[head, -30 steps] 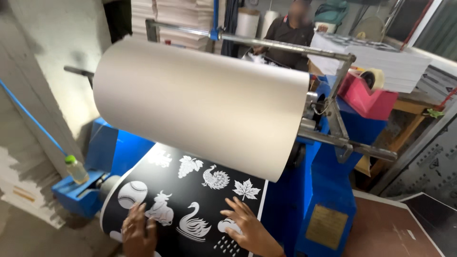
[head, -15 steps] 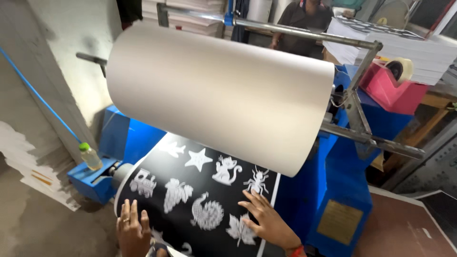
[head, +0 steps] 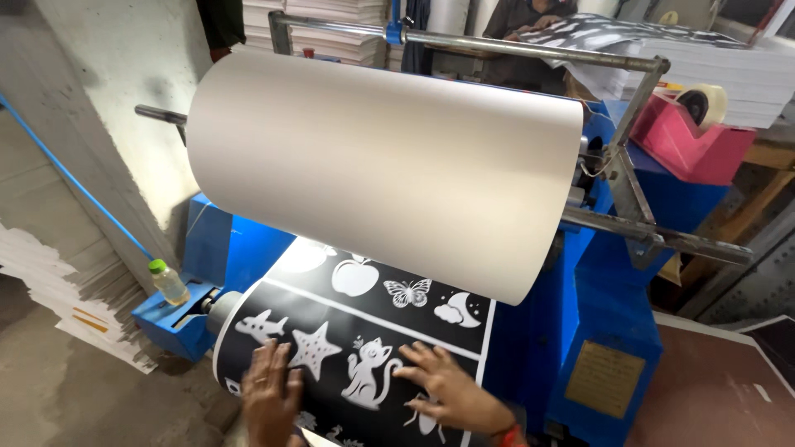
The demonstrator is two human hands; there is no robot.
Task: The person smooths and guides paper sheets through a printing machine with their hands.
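A black sheet (head: 377, 319) printed with white shapes (star, cat, airplane, apple, butterfly, moon) lies over the lower roller of a blue machine (head: 600, 331). My left hand (head: 269, 396) rests flat on the sheet just below the airplane and beside the star. My right hand (head: 447, 389) is spread flat on the sheet to the right of the cat. Neither hand grips anything. Above them hangs a large white paper roll (head: 389, 165) on a metal bar.
A small bottle with a green cap (head: 169, 281) stands on the machine's left ledge. A pink tape dispenser (head: 691, 132) sits at the right, with stacks of sheets (head: 737, 66) behind. Another person (head: 530, 16) works at the back. A grey wall stands left.
The black sheet has fed down toward me, bringing new shapes out from under the white roll. Both hands slid along it and stay flat. The camera has come closer.
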